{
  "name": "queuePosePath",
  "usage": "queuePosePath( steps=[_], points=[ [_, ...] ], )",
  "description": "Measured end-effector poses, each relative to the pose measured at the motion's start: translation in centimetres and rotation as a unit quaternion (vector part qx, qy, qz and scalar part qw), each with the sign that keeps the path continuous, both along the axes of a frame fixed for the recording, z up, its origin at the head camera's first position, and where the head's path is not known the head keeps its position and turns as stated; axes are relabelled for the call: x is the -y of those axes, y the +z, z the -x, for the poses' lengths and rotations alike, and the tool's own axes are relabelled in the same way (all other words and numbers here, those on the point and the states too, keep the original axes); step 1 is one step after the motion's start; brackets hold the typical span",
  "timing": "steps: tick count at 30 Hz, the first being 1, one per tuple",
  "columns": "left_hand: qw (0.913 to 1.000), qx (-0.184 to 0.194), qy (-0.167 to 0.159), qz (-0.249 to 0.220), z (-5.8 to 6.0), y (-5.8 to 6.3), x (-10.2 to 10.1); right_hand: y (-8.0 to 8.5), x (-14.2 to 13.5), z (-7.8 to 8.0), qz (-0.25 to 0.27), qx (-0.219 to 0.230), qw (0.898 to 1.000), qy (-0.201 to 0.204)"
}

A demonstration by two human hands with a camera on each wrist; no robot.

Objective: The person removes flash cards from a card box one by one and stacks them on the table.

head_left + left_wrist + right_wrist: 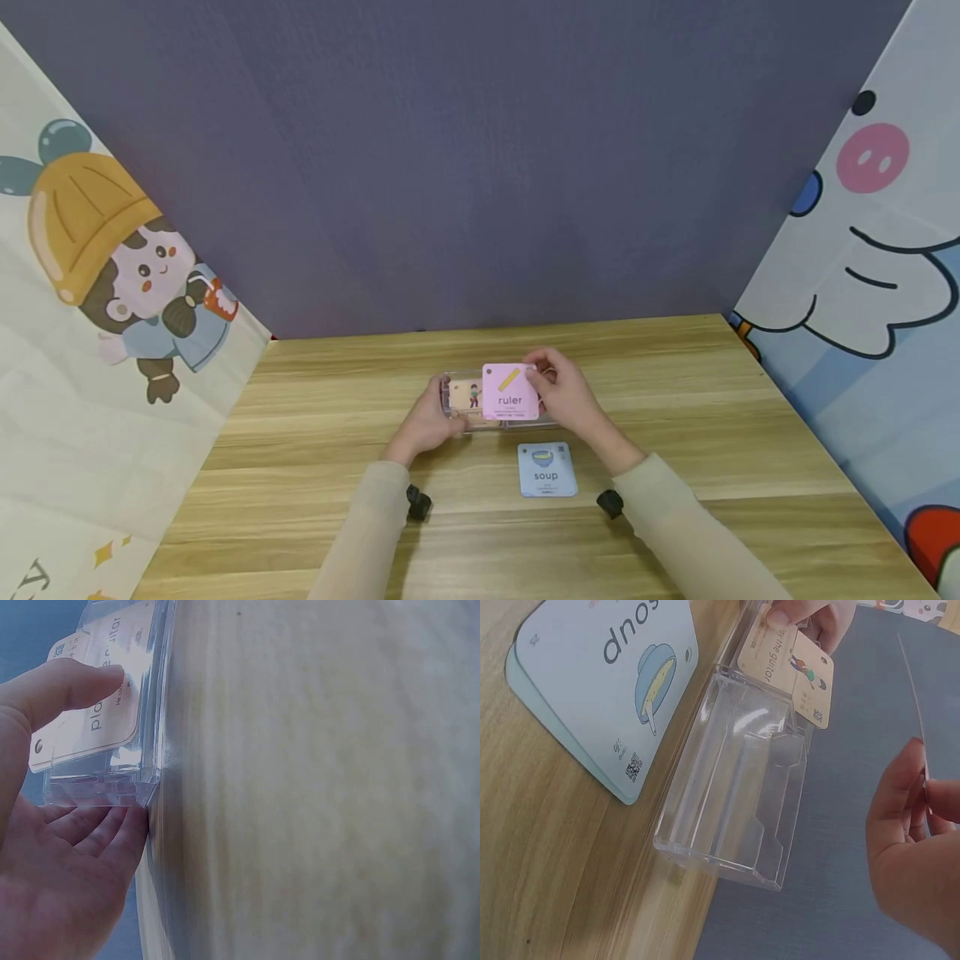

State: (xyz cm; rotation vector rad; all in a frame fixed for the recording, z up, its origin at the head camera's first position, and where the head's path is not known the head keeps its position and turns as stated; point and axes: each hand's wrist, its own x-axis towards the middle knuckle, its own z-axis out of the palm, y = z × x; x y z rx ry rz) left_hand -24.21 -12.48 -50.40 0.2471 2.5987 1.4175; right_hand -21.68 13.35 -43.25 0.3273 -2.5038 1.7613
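Note:
My right hand (567, 398) pinches a pink flashcard (510, 403) with a ruler picture and the word "ruler" by its right edge. In the right wrist view that card (915, 694) shows edge-on, above the box. My left hand (426, 423) grips the left end of a clear plastic box (731, 802), thumb lying over a beige card and fingers against the end wall. This beige card (780, 664), printed with a guitar player, sits in one compartment. The other compartment holds nothing. In the head view the ruler card covers part of the box.
Light blue cards (546, 479), a small stack topped by "soup", lie on the wood-grain table (300, 467) in front of the box. A dark grey-blue panel (480, 167) rises behind the table. Cartoon-printed cloths (60, 375) hang at both sides.

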Motion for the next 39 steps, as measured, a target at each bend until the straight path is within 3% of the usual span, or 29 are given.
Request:
queuePosePath(
  steps=[39],
  points=[
    [0.9999, 0.015, 0.003, 0.005, -0.2, 0.2, 0.5, 0.7, -0.8, -1.4, 0.020, 0.027, 0.999, -0.004]
  ],
)
